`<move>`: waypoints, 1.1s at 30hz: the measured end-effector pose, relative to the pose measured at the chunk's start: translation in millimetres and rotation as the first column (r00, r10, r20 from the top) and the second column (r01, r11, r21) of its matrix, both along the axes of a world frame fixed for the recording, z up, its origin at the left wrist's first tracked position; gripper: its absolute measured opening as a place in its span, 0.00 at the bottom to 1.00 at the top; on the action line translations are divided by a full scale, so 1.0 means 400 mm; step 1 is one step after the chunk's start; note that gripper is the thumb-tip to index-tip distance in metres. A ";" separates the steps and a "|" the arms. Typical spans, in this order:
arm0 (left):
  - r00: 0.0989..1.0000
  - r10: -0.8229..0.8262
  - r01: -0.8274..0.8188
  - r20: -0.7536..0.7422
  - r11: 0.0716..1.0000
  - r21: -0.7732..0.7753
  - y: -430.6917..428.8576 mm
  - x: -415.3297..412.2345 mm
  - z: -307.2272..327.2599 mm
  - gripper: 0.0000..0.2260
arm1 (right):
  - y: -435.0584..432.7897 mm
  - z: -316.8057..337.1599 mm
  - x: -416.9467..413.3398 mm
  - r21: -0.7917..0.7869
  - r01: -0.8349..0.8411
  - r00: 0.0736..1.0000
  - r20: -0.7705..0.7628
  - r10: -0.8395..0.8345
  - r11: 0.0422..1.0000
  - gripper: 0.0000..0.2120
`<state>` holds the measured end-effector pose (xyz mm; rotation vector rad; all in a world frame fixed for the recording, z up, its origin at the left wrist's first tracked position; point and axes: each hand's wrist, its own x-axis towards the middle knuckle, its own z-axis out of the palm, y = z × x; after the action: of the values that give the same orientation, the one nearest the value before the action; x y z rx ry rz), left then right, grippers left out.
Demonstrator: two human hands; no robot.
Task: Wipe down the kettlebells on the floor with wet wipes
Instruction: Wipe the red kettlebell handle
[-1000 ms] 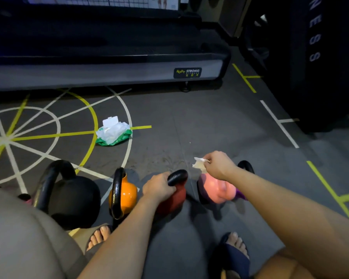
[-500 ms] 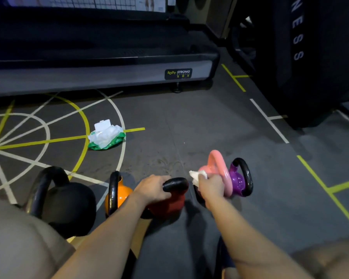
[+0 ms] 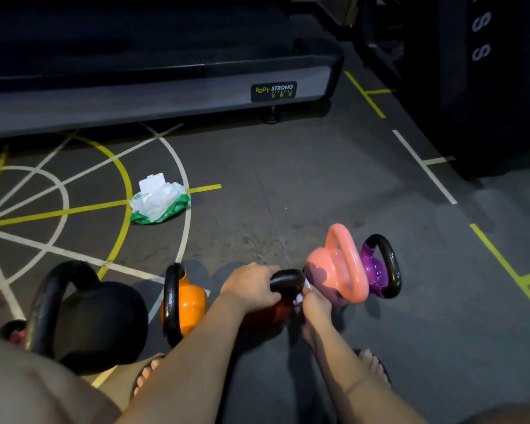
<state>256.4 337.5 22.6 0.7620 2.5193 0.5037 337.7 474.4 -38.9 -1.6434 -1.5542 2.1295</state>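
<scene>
Gripping the red kettlebell (image 3: 270, 315) by its black handle (image 3: 286, 278), the left hand (image 3: 251, 286) has its fingers curled over the top of the loop and pins the weight to the floor (image 3: 288, 185). Immediately to its right, the right hand (image 3: 315, 304) pinches a small white wipe (image 3: 301, 296) against the side of that kettlebell, just under the handle.

The kettlebell looks like solid metal, so it should be heavy and rigid and should hardly shift under rubbing. Its glossy coat will probably turn slick once damp. The handle is the sure place to hold it, and tipping it there should expose the underside more easily than lifting would. The wipe is limp and wet and will likely bunch up, so folding it over the fingertips would give it more contact.

The pink kettlebell (image 3: 337, 267) stands just beyond the right hand, with the purple kettlebell (image 3: 375, 267) close behind it. Left of the left hand sit the orange kettlebell (image 3: 192, 304) and the big black kettlebell (image 3: 101, 319). The pack of wipes (image 3: 158, 201) lies well ahead of the left hand with its lid up.
</scene>
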 end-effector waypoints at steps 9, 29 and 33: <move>1.000 -0.012 0.012 -0.022 1.000 -0.011 -0.013 -0.003 -0.007 0.13 | -0.021 -0.006 0.011 0.237 0.009 0.984 -0.177 0.034 0.971 0.08; 0.999 -0.020 0.021 0.045 0.999 -0.039 0.003 0.004 0.012 0.14 | 0.008 0.124 0.006 0.230 -0.098 0.961 -0.230 0.152 0.968 0.08; 0.999 -0.026 0.027 0.024 0.999 -0.044 0.003 0.008 0.004 0.12 | 0.019 0.132 0.009 0.233 -0.113 0.971 -0.182 0.157 0.966 0.08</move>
<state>259.6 338.5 24.3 0.7672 2.4873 0.4435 341.3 482.1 13.8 -1.2479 -1.8079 2.0182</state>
